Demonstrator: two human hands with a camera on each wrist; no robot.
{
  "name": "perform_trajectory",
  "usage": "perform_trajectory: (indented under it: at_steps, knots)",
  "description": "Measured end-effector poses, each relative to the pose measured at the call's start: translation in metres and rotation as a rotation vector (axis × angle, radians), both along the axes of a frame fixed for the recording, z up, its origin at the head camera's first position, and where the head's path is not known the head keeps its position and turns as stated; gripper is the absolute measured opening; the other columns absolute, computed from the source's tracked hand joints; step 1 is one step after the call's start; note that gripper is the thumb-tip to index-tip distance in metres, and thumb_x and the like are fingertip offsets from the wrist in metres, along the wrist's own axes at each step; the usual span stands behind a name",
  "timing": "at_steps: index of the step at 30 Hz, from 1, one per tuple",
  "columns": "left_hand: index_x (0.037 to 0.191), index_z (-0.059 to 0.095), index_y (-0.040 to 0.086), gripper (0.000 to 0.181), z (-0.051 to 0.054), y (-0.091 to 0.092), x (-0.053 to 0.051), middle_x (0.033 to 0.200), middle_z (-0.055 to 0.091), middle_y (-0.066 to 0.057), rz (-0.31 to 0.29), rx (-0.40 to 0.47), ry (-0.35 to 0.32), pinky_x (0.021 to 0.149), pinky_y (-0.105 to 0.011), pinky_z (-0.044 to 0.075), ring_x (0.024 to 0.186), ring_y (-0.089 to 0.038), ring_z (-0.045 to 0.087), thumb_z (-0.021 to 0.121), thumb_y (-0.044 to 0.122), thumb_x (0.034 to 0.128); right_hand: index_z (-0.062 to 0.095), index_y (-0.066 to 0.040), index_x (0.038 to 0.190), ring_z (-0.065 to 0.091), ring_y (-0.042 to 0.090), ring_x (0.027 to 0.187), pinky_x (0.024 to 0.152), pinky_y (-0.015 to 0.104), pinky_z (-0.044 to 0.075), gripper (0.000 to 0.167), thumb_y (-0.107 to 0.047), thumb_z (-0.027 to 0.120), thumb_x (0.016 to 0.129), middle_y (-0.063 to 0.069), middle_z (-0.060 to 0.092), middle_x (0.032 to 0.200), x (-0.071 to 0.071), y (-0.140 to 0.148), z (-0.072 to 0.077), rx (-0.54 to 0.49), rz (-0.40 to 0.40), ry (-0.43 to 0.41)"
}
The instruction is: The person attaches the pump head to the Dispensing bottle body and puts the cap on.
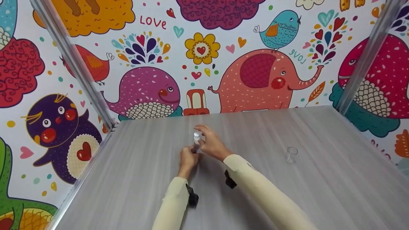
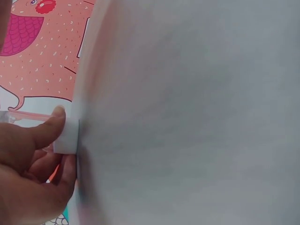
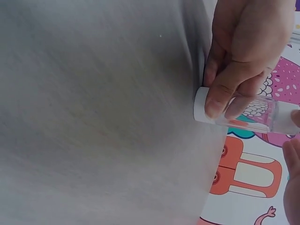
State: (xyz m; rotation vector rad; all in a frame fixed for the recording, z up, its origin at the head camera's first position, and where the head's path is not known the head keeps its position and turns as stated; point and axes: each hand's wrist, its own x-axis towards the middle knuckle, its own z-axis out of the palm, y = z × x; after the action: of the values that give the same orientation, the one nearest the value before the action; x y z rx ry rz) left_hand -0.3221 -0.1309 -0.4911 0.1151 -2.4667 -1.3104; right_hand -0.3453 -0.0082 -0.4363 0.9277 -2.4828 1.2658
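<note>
A small clear bottle with a white base and white cap (image 1: 197, 135) stands upright on the table between both hands. My left hand (image 1: 188, 158) grips it low down. In the left wrist view, that thumb and fingers pinch the white base (image 2: 66, 138). Clear bottle wall (image 3: 258, 115) shows above the base in the right wrist view. My right hand (image 1: 212, 143) is at the cap, its fingers spread around it, with a gap visible under the raised forefinger. In the right wrist view, one right fingertip touches the white cap (image 3: 282, 117); the rest of that hand is cut off.
An open clear glass (image 1: 291, 155) stands on the grey table (image 1: 255, 134), to the right of the hands. Behind the table rises a wall with cartoon animals (image 1: 255, 86). Metal posts (image 1: 75, 64) stand at the back corners.
</note>
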Motion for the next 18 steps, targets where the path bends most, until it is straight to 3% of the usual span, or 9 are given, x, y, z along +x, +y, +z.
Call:
perform_trajectory:
  at_steps: [5,12,18]
  knots:
    - [0.076,0.068,-0.006,0.013,-0.0004,-0.0002,-0.0010,0.060,0.045,0.002,-0.011,0.011,0.016,0.059,-0.028,0.033,0.062,-0.015,0.042,0.078,-0.002,0.0698,0.056,0.001,0.134,0.064,0.029,0.118,0.100,0.039,0.052,0.046,0.010,0.061,0.090,0.018,0.063,0.127,-0.0006,-0.0003,-0.0012,0.004,-0.008,-0.023]
    - [0.087,0.077,-0.003,0.020,-0.0006,0.0000,-0.0004,0.069,0.062,-0.003,0.016,0.016,0.003,0.067,-0.030,0.044,0.069,-0.016,0.047,0.081,0.002,0.0690,0.058,0.002,0.129,0.066,0.025,0.106,0.092,0.035,0.056,0.041,0.002,0.069,0.090,0.016,0.065,0.117,-0.0017,-0.0015,-0.0032,-0.009,-0.060,-0.016]
    - [0.085,0.075,-0.004,0.015,-0.0024,0.0000,-0.0010,0.068,0.060,-0.003,0.017,0.009,-0.021,0.064,-0.029,0.042,0.067,-0.016,0.048,0.078,0.000,0.0712,0.061,0.000,0.123,0.064,0.023,0.099,0.088,0.034,0.057,0.039,-0.006,0.075,0.087,0.014,0.064,0.110,-0.0008,-0.0041,-0.0070,-0.020,-0.132,-0.012]
